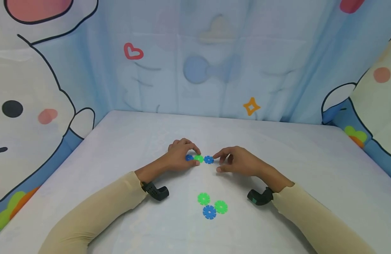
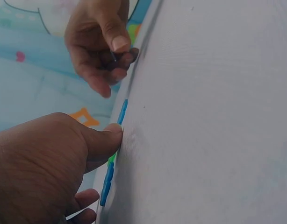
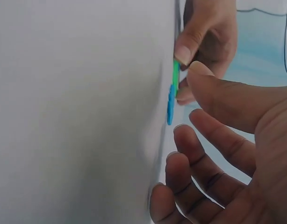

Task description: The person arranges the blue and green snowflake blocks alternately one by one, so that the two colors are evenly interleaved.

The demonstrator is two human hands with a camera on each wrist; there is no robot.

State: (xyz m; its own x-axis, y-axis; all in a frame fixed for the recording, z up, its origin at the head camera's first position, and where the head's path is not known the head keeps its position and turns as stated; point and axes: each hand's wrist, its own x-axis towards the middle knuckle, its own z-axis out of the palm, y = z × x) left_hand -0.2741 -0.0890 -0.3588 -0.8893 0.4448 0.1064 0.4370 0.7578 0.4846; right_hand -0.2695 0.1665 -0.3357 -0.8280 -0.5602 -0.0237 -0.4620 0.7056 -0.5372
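Note:
In the head view a green disc (image 1: 199, 158) lies between a left blue disc (image 1: 189, 157) and a right blue disc (image 1: 209, 159), all in a row with notched edges. My left hand (image 1: 181, 155) pinches the green disc between thumb and fingers; its thumb covers part of the green disc (image 2: 111, 159) in the left wrist view. My right hand (image 1: 239, 161) holds nothing, its fingers bent loosely just right of the right blue disc (image 3: 170, 105). Whether the index fingertip touches that disc I cannot tell.
Nearer the front of the white table (image 1: 170, 229) lie two loose green discs (image 1: 203, 198) (image 1: 221, 207) and a loose blue disc (image 1: 209, 212), close together. A printed curtain (image 1: 157, 81) hangs behind the table.

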